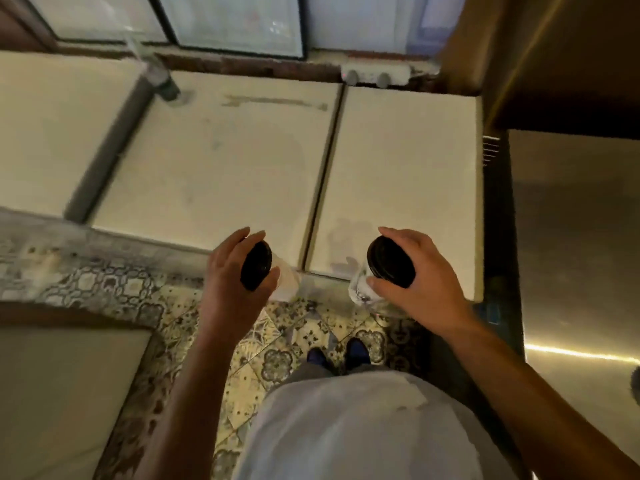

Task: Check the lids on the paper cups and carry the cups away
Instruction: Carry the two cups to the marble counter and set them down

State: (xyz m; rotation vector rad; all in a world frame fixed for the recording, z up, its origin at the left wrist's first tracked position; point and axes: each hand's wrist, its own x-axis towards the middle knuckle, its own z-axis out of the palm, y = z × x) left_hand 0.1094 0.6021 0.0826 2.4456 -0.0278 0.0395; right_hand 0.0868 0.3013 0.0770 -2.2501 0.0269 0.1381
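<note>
White tabletops [221, 161] lie beyond hands [228, 271] gripping lidded cups [285, 278]

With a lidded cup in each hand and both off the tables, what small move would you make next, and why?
Probably step back and turn away. The left hand and right hand each grip a paper cup, black lids look seated, and both cups are held at the edge of the white tables.

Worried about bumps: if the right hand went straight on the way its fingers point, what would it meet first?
Probably the other cup in the left hand; the right hand, holding its own cup, points leftward across the gap. Depth is unclear.
</note>
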